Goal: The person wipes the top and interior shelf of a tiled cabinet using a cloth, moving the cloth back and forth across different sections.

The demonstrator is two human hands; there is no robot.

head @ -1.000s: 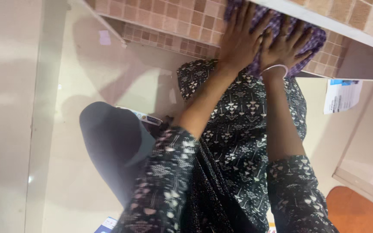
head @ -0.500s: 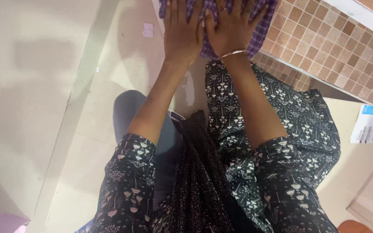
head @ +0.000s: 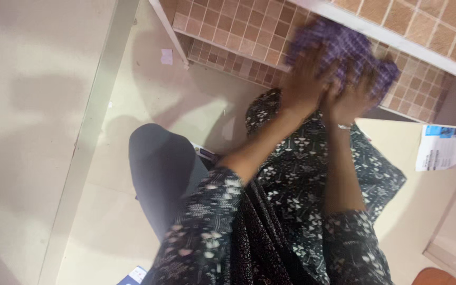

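Both hands pressed flat on a purple checked cloth, blurred.

The brown mosaic-tiled wall lies under the cloth; left hand and right hand touch side by side; a printed paper sheet lies well right of the cloth.

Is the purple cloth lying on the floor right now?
No, both hands, left hand and right hand, press the purple cloth against the tiled surface.

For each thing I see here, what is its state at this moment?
purple checked cloth: bunched, pressed on the tiled surface under both hands.
left hand: on the cloth, blurred.
right hand: on the cloth, blurred, bangle at the wrist.
tiled surface: brown tiles, partly covered by the cloth.
printed paper: lying flat on the floor.
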